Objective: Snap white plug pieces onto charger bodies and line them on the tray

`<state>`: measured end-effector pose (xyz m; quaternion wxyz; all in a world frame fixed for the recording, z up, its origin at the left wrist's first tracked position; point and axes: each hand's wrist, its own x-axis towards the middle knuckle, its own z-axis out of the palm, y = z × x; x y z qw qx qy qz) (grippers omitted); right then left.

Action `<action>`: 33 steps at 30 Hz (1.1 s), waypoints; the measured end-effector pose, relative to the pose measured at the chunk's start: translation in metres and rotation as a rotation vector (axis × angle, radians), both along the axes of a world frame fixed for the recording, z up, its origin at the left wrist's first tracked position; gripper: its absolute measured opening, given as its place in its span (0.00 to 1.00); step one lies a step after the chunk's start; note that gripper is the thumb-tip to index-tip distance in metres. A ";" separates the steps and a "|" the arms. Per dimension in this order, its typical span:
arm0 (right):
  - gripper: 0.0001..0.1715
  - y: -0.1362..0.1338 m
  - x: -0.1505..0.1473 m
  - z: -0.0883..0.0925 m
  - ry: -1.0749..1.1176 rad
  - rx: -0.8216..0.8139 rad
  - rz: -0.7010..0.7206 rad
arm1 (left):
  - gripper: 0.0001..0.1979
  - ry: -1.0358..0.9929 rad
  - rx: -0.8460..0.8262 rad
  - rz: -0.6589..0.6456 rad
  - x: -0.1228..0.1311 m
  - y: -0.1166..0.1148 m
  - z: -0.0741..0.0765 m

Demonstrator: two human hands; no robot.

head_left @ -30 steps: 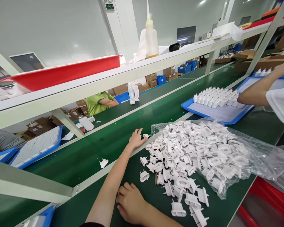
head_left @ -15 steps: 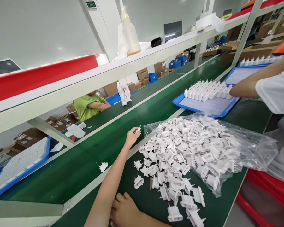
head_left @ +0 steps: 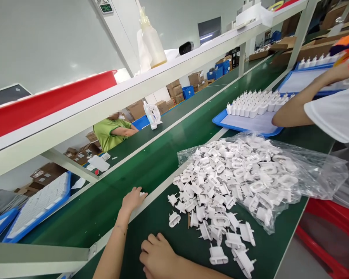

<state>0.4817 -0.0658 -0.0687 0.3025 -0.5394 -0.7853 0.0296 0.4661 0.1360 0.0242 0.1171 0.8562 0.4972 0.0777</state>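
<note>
My left hand [head_left: 134,200] reaches over the green belt beside its pale rail. Its fingers are bent around a small white plug part [head_left: 143,194], mostly covered by the hand. My right hand [head_left: 158,254] rests palm down on the dark green tabletop, fingers loosely bent and slightly apart, with nothing visible in it. To its right lies a heap of white two-pin plug housings [head_left: 218,182], spilling from a clear plastic bag [head_left: 311,174]. One loose plug housing [head_left: 174,219] lies at the heap's left edge, nearest to my right hand.
A co-worker's arm [head_left: 296,104] leans over blue trays [head_left: 247,126] holding rows of white parts. Across the belt [head_left: 163,162] sit a person in green [head_left: 110,133] and a small white fan [head_left: 152,115]. A shelf beam [head_left: 104,106] crosses above, carrying a bottle [head_left: 154,44].
My left hand has moved left and down along the belt, over where a loose white piece lay. My right hand now shows clear of the left forearm. The co-worker's arm has shifted.
</note>
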 end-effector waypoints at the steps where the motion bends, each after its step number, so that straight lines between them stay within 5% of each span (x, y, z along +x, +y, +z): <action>1: 0.12 -0.001 0.000 0.001 0.004 0.001 -0.002 | 0.22 -0.080 -0.051 -0.011 -0.005 -0.002 -0.005; 3: 0.12 -0.002 0.001 0.001 0.007 0.003 -0.006 | 0.16 -0.193 -0.108 -0.028 -0.007 -0.008 -0.012; 7: 0.13 -0.004 0.000 0.000 -0.023 0.004 -0.004 | 0.20 -0.392 -0.368 -0.115 0.022 -0.027 -0.013; 12: 0.15 -0.004 0.002 0.001 -0.057 -0.035 0.016 | 0.28 -0.669 -0.870 -0.364 0.073 -0.068 0.015; 16: 0.13 -0.004 0.006 0.002 -0.043 -0.063 0.035 | 0.30 -0.681 -0.759 -0.493 0.074 -0.088 0.050; 19: 0.11 -0.006 0.008 0.005 -0.043 -0.094 0.050 | 0.28 -0.701 -0.540 -0.498 0.044 -0.080 0.054; 21: 0.10 -0.009 0.009 0.008 -0.036 -0.109 0.059 | 0.26 -0.791 -0.375 -0.407 0.013 -0.067 0.038; 27: 0.06 -0.018 0.009 0.018 0.025 -0.155 0.048 | 0.18 -0.901 -0.016 0.117 -0.080 -0.031 -0.048; 30: 0.07 -0.023 0.007 0.018 0.026 -0.154 0.045 | 0.16 -0.928 0.022 0.244 -0.100 -0.025 -0.073; 33: 0.09 -0.027 0.006 0.016 0.019 -0.141 0.032 | 0.13 -0.951 0.032 0.271 -0.101 -0.024 -0.083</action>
